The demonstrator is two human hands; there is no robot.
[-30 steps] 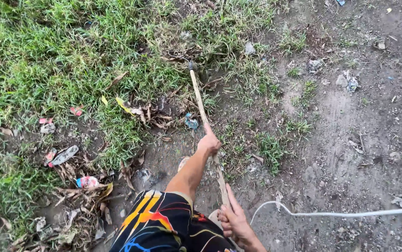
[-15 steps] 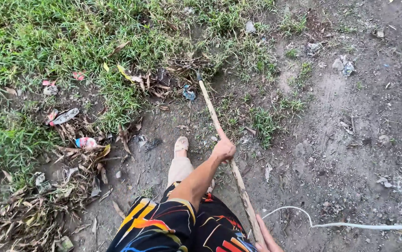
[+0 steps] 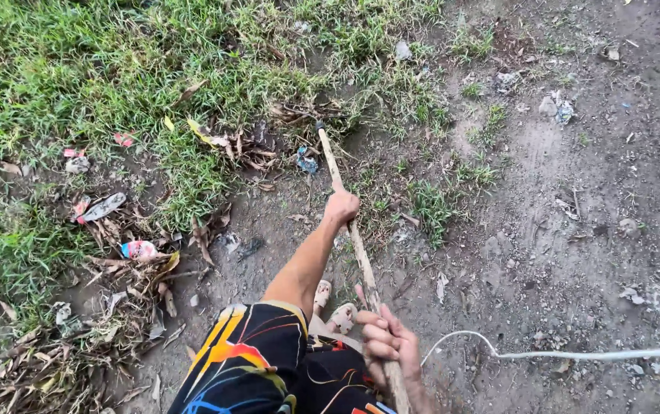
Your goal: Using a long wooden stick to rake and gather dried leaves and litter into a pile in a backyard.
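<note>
A long wooden stick [image 3: 360, 250] runs from the bottom middle up to its dark tip at the grass edge. My left hand [image 3: 341, 205] grips the stick partway up, index finger stretched along it, arm in a black sleeve with orange and blue streaks. My right hand [image 3: 388, 346] is closed around the lower end of the stick near the bottom of the view. The tip rests among dry leaves and twigs [image 3: 257, 149]. Two feet in light sandals [image 3: 333, 305] show on the dirt under my left arm.
Grass [image 3: 77, 69] covers the upper left; bare dirt [image 3: 575, 230] fills the right. Scattered wrappers [image 3: 137, 249], a flat grey piece of litter [image 3: 102, 207] and dry leaf heaps [image 3: 46, 360] lie at left. A white cord [image 3: 544, 354] trails across the dirt at lower right.
The stick's tip has pushed slightly forward and left into the leaves. My left hand moved up the view, and my right hand came back into view gripping the lower end.
</note>
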